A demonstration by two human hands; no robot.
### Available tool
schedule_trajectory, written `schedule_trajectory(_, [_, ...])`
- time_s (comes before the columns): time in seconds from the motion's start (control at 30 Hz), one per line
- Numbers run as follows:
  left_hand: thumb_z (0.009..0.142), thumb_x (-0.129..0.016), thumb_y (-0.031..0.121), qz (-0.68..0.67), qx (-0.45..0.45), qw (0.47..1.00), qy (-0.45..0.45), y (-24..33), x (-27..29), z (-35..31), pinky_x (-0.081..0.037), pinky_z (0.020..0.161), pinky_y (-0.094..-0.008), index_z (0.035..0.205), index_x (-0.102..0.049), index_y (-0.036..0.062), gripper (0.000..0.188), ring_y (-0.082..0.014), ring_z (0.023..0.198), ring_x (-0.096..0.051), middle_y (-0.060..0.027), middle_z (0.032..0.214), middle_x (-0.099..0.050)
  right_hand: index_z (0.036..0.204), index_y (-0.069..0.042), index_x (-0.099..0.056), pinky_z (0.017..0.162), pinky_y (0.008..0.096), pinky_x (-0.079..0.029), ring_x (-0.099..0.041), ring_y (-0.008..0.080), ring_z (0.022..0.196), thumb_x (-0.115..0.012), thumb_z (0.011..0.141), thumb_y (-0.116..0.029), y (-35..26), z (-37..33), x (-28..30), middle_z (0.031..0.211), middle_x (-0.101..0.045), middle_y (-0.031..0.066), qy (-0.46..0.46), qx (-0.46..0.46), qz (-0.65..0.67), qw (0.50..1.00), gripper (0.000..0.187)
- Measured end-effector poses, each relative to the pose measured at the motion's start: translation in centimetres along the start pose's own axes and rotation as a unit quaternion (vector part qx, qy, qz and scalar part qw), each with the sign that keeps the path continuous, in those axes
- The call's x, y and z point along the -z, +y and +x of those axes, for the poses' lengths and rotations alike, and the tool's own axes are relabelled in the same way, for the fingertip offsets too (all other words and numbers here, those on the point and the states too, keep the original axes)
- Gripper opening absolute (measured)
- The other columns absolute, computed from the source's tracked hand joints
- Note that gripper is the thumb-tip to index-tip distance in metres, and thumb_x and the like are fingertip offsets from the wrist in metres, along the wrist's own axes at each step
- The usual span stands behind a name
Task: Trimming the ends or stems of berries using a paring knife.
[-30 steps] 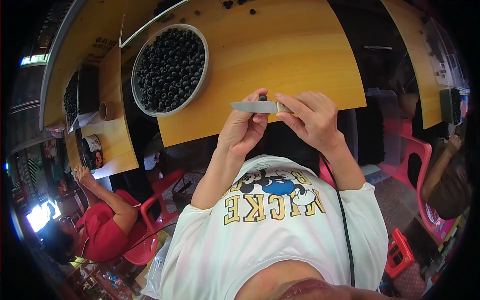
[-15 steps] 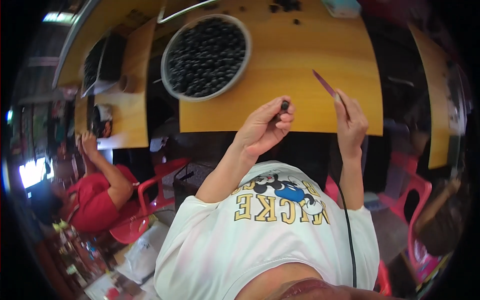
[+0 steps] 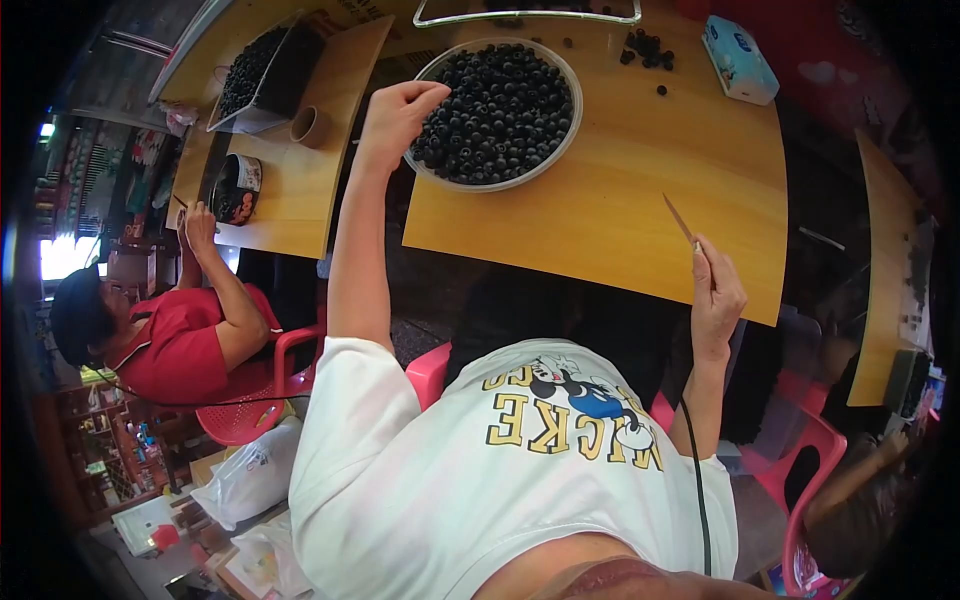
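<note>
A wide, clear-rimmed bowl [image 3: 575,118] stands on the yellow-brown table, full of small round black pieces [image 3: 495,115], some showing a hole or pale ring. My left hand [image 3: 400,118] is at the bowl's left rim, arm stretched out, its fingers curled closed. Whatever it may hold is hidden. Over the table's right front part, my right hand [image 3: 718,285] grips a thin, pointed knife [image 3: 677,218], its blade angled up and to the left.
Loose black pieces [image 3: 648,48] and a blue tissue pack [image 3: 740,62] lie at the far right. A metal-edged tray [image 3: 530,18] is behind the bowl. Left, a person in red [image 3: 200,330] works at another table with a black-filled bin [image 3: 285,85]. Pink chairs [image 3: 800,455] stand nearby.
My left hand, which held a small black piece near the table's front edge, has gone forward and left to the bowl. My right hand still holds the knife. The view has shifted.
</note>
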State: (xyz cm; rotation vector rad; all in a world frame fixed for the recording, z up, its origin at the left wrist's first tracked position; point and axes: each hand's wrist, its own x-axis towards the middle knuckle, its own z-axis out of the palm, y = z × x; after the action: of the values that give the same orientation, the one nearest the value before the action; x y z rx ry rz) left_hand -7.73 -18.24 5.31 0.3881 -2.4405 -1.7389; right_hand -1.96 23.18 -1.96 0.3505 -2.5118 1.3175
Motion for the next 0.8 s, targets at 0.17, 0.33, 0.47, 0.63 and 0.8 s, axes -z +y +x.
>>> schedule_trajectory(0.17, [0.080,-0.073,0.032,0.355,-0.053,0.933,0.025,0.3,-1.5,2.3,-0.047,0.064,-0.0286,0.090,-0.071,-0.0012,0.035,-0.0138,0.065,-0.060,-0.0079,0.073,-0.067,0.105,0.001,-0.066,0.056,0.0262,-0.042,-0.054,0.0154,0.062,-0.060,0.093,-0.016,-0.1,-0.2,0.2,0.076,-0.060,0.0099,0.015,0.020,-0.007,1.000,0.021])
schedule_trajectory(0.33, [0.083,-0.071,0.024,0.340,-0.034,0.940,0.003,0.1,-1.2,3.0,-0.044,0.056,-0.0256,0.091,-0.069,-0.0010,0.026,-0.0109,0.061,-0.058,-0.0054,0.069,-0.063,0.105,0.003,-0.065,0.058,0.0243,-0.040,-0.051,0.0121,0.065,-0.057,0.095,-0.014,0.1,-0.4,0.8,0.079,-0.060,0.0077,0.020,0.013,0.002,1.000,0.022])
schedule_trajectory(0.47, [0.090,-0.063,0.016,-0.023,0.021,0.998,-0.060,1.5,-2.5,1.0,-0.046,0.055,-0.0219,0.097,-0.064,-0.0009,0.018,-0.0089,0.059,-0.056,-0.0029,0.068,-0.060,0.105,0.003,-0.065,0.058,0.0246,-0.040,-0.052,0.0129,0.065,-0.057,0.095,-0.014,0.3,-0.5,1.2,0.078,-0.060,0.0081,0.013,0.009,0.016,1.000,0.022])
schedule_trajectory(0.63, [0.098,-0.049,0.018,-0.434,0.153,0.852,-0.248,2.6,-10.4,-5.1,-0.045,0.052,-0.0150,0.098,-0.059,-0.0010,0.021,-0.0059,0.062,-0.053,-0.0038,0.077,-0.057,0.104,0.003,-0.065,0.058,0.0254,-0.042,-0.055,0.0159,0.066,-0.059,0.093,-0.014,-0.7,0.2,1.6,0.078,-0.061,0.0095,0.000,0.044,0.033,0.999,0.021])
schedule_trajectory(0.8, [0.096,-0.055,0.018,-0.580,0.277,0.712,-0.281,1.9,-17.4,-9.6,-0.043,0.048,-0.0133,0.098,-0.058,0.0004,0.018,-0.0047,0.060,-0.052,-0.0051,0.083,-0.060,0.102,0.001,-0.067,0.056,0.0287,-0.044,-0.059,0.0218,0.063,-0.068,0.084,-0.013,-2.6,0.9,1.8,0.075,-0.062,0.0106,-0.031,0.161,0.029,0.986,0.022])
